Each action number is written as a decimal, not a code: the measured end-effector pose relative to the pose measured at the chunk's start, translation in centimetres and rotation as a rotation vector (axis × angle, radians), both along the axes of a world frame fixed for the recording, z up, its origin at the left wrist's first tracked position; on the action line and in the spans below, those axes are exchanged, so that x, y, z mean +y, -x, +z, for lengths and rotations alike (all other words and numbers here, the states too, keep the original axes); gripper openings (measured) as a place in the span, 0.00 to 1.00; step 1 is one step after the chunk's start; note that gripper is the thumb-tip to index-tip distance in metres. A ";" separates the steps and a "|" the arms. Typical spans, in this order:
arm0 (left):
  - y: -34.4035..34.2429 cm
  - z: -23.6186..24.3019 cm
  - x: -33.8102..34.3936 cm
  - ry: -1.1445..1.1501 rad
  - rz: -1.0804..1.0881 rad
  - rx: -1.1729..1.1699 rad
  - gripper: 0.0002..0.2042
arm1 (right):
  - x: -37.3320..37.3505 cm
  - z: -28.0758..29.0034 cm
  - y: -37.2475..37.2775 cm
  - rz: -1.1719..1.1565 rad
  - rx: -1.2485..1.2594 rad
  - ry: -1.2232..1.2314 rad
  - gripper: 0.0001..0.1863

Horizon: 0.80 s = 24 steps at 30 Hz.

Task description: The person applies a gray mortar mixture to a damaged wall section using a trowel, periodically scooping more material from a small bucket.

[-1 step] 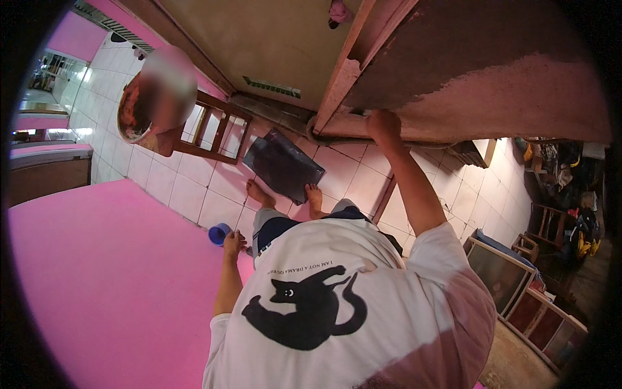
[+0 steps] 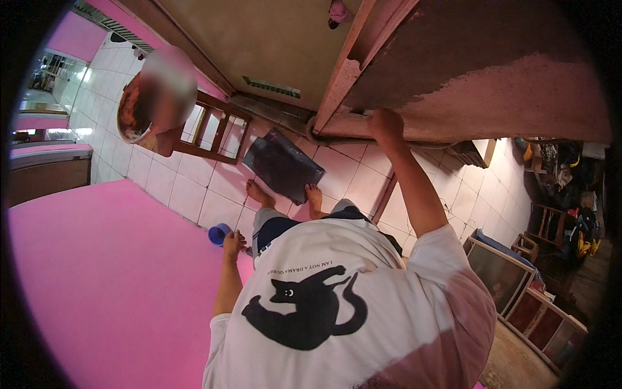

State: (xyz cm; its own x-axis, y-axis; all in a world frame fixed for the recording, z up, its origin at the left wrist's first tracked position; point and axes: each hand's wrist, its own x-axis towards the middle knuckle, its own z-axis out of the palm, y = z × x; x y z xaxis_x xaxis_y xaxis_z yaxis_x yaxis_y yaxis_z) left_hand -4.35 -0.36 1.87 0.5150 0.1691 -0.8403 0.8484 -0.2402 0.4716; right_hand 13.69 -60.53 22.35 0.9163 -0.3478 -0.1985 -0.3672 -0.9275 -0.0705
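Note:
My right hand (image 2: 387,126) is raised to the lower part of the wall (image 2: 531,97), which is dark and patchy above a pinkish band. Its fingers are closed in a fist; whatever they hold is hidden from this side. Low on the left, my left hand (image 2: 234,243) is closed at the side of a small blue cup (image 2: 219,235), whose round mouth faces up and outward. The cup is beside the edge of a broad pink surface (image 2: 116,266). My bare feet stand on white floor tiles, touching or close to a dark grey mat (image 2: 283,165).
A wooden frame with slats (image 2: 217,126) stands left of the mat, beside a partly blurred brown shape (image 2: 136,107). A tan door (image 2: 259,39) meets the wall ahead. Glass-panelled cabinets (image 2: 499,272) stand to the right, with dark clutter (image 2: 570,194) beyond.
My right hand has shifted very slightly along the wall. All else looks the same.

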 end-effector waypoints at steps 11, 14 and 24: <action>-0.9 0.3 -1.4 -0.027 -0.067 0.015 0.15 | -1.0 -2.1 3.2 0.027 -0.002 0.003 0.11; -1.5 1.1 -1.2 -0.017 -0.058 -0.028 0.15 | -1.6 -4.1 2.2 -0.002 -0.115 0.026 0.14; -0.4 -0.9 -0.4 0.003 -0.063 0.046 0.15 | -1.7 6.0 2.4 -0.020 -0.075 0.029 0.14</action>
State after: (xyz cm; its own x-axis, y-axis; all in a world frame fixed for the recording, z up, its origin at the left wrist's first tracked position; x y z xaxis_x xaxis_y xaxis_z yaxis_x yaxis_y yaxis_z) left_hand -3.95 -0.72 0.96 0.4853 0.1349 -0.8639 0.8524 -0.2929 0.4332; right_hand 11.29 -62.18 28.33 0.9212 -0.3706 -0.1188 -0.3803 -0.9221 -0.0717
